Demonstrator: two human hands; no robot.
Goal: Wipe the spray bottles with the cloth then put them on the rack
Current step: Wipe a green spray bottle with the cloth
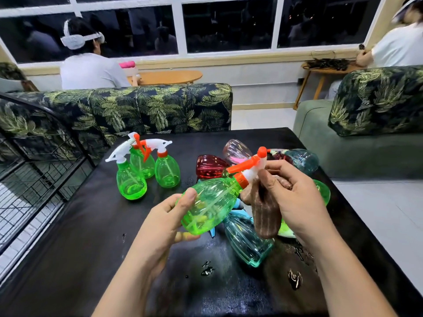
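Left hand (166,221) cups tilted green bottle (211,205) by its base above the table (91,225). Right hand (295,197) pinches brown cloth (265,216) against the neck.

Both raised, left grip (161,221) clasping, right grip (295,194) pinching

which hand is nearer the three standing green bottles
Left. The left hand, holding another green bottle, is just right of the standing green bottles; the right hand, gripping the cloth, is farther right.
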